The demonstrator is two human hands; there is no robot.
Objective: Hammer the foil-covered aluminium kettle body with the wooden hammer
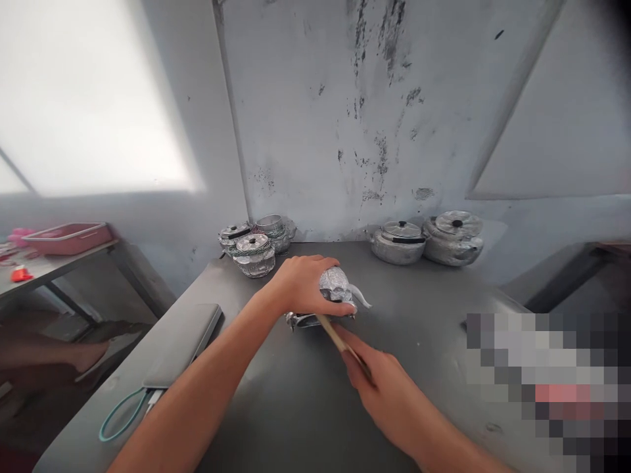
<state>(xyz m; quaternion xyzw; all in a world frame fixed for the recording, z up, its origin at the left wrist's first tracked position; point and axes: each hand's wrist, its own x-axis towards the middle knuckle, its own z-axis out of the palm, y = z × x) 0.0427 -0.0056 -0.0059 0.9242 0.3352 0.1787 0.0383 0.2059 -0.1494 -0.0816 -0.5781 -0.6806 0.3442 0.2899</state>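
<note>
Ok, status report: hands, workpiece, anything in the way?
Left grip on silvery piece. Right grip holding wooden stick, far end near the piece; contact unclear. Lidded pots sit farther back, out of the way.

pots by wall (401,249): 5 | hands (303,281): 2 | stick (332,334): 1

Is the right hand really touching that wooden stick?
Touching: the head view shows the right hand wrapped around the lower part of the wooden stick, with no gap between them.

Pale grey wall (296,118), dark peeling patches (393,39) at upper centre. Bright light patch (89,98), upper left. Grey tabletop (276,407) across lower centre. Side table (64,264) at left edge.
</note>
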